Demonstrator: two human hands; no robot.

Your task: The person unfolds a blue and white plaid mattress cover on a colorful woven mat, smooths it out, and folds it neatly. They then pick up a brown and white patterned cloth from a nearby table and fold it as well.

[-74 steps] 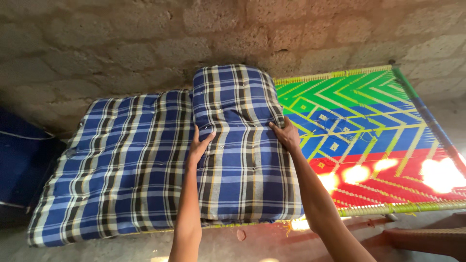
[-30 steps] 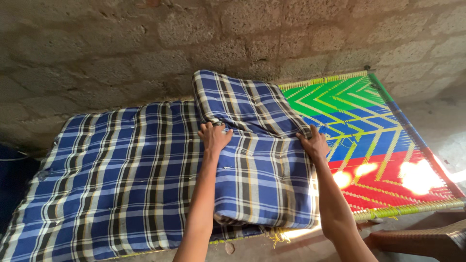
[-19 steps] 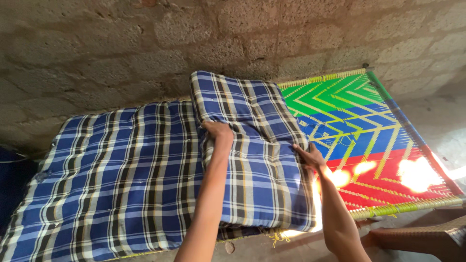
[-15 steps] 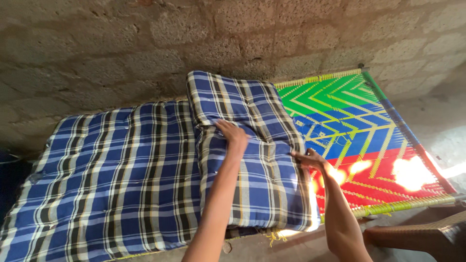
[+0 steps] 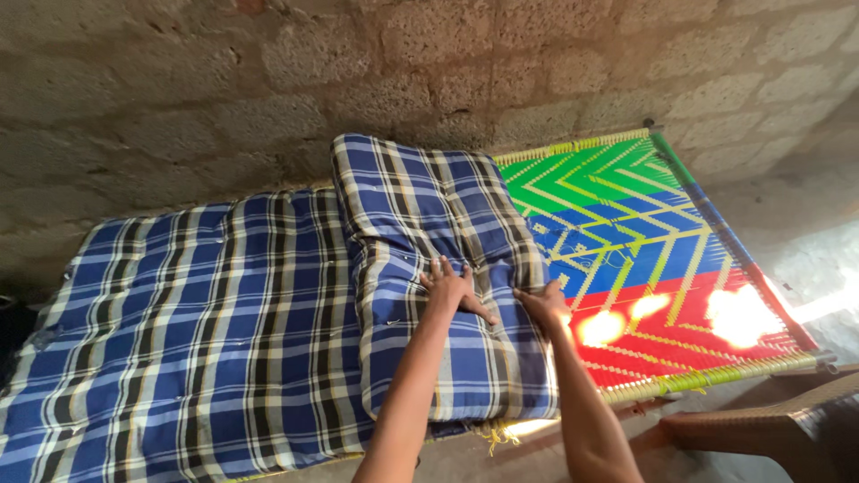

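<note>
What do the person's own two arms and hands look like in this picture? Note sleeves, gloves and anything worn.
Both arms are bare from the bottom edge of the picture upward: no sleeves show. The left hand and right hand wear no gloves, and no rings, watch or bracelets can be made out on the wrists or fingers. The arms are slim and reach in side by side.

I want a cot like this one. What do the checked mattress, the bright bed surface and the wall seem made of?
Mattress: woven cotton-like cloth, matte, tufted and padded. Bed surface: interlaced cord, probably plastic, since it gleams in the sun. Wall: rough, unplastered stone or concrete blocks with mortar joints.
</note>
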